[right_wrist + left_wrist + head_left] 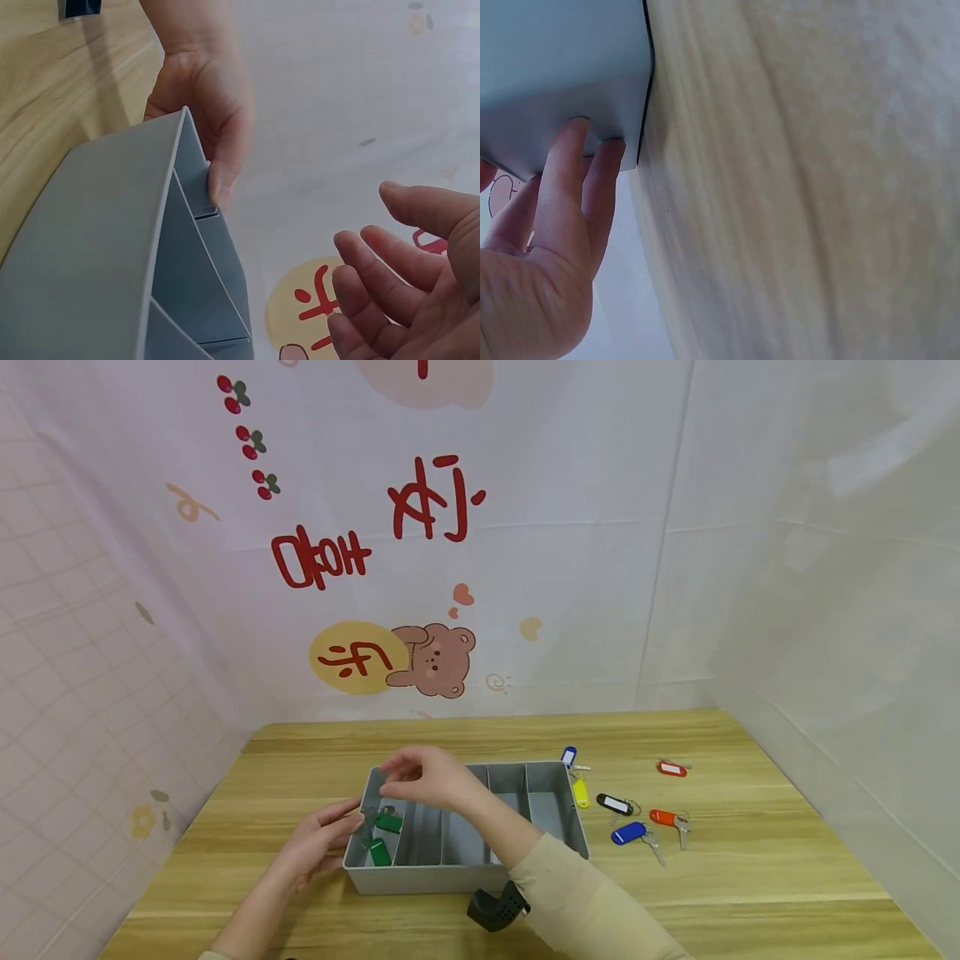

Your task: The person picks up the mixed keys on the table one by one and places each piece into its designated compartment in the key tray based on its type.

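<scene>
A grey divided box [420,880] stands on the table, split into several compartments. Two green key tags [381,852] lie in its leftmost compartment; any keys on them are hard to make out. My left hand [318,843] holds the box's left end, thumb over the rim and fingertips against the outer wall, as the left wrist view also shows with the hand [555,225]. Above the back left of the box hovers my right hand [427,777], partly covering the compartments. Nothing is in its loosely bent fingers in the right wrist view, where that hand [412,277] is apart from the box.
Right of the box lie several tagged keys: a blue tag [569,756], a yellow tag [581,793], a black tag [615,803], another blue tag [628,833], an orange tag [663,817] and a red tag [671,768]. A printed cloth [585,610] hangs behind the wooden table [750,877].
</scene>
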{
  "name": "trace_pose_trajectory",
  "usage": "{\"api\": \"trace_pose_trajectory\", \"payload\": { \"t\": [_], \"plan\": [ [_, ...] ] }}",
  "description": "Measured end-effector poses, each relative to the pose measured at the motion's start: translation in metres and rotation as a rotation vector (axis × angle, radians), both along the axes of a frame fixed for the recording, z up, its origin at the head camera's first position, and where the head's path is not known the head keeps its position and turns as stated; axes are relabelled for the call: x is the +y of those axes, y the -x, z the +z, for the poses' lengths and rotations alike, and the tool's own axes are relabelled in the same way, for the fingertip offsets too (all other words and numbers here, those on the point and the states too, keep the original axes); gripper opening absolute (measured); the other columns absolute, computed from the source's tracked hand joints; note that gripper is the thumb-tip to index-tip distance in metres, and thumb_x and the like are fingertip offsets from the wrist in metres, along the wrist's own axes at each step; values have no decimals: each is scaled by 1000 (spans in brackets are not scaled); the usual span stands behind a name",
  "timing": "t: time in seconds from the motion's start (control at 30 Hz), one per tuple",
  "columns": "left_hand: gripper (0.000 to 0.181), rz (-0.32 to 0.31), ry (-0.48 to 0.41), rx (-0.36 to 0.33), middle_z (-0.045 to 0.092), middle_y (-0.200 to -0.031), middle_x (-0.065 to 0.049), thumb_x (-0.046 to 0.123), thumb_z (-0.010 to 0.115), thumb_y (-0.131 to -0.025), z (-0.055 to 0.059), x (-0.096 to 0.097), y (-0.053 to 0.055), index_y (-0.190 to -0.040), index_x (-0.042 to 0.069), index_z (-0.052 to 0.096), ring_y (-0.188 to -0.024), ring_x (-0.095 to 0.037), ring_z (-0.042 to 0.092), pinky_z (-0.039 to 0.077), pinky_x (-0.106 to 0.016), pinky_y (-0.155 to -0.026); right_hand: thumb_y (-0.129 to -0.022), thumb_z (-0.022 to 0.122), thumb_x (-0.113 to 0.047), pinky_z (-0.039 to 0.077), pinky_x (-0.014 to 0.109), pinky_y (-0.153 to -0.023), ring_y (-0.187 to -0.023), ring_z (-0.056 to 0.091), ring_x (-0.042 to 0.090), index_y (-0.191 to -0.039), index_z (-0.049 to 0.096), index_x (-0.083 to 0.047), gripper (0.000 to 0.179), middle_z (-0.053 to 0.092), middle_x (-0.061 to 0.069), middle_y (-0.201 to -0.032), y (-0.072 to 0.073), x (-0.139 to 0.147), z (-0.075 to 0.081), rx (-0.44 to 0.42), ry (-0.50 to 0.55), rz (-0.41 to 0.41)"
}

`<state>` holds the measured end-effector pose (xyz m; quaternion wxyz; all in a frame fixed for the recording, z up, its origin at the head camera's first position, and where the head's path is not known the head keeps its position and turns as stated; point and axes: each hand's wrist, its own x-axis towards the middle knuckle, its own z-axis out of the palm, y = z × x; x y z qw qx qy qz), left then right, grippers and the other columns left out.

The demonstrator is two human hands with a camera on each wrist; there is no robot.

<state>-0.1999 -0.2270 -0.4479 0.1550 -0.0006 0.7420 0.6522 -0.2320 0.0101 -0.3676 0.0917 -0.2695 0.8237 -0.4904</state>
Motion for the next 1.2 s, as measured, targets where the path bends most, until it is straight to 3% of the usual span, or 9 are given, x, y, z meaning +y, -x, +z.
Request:
{"api": "trace_pose_trajectory", "payload": {
  "t": [0.3,0.5,0.8,1.2],
  "plan": [
    [68,21,-15,-1,61,-127,-27,26,62,-99,1,0,1,-151,-5,31,-100,-32,69,59,-41,-75,-90,75,-19,51,22,-77,-88,61,4,-117,70,-11,29,68,-7,-97,-7,17,-1,57,47,25],
    [67,33,-8,-4,63,-125,-24,25,62,-99,1,1,0,-151,-4,32,-97,-30,70,59,-42,-73,-91,73,-22,51,28,-85,-101,63,11,-123,68,-14,33,68,-3,-108,-12,31,-2,86,50,29],
    [67,38,14,-4,61,-127,-26,26,62,-99,2,2,0,-151,-3,33,-99,-31,69,59,-41,-74,-93,71,-28,49,39,-93,-116,59,22,-130,64,-17,39,66,0,-122,-19,57,-5,80,38,-11],
    [66,22,9,-6,63,-125,-23,25,60,-100,1,1,-1,-152,-4,31,-98,-30,69,59,-41,-73,-91,73,-30,46,45,-98,-119,57,17,-132,62,-19,44,66,-6,-123,-23,90,-7,194,5,-96]
  ]
}}
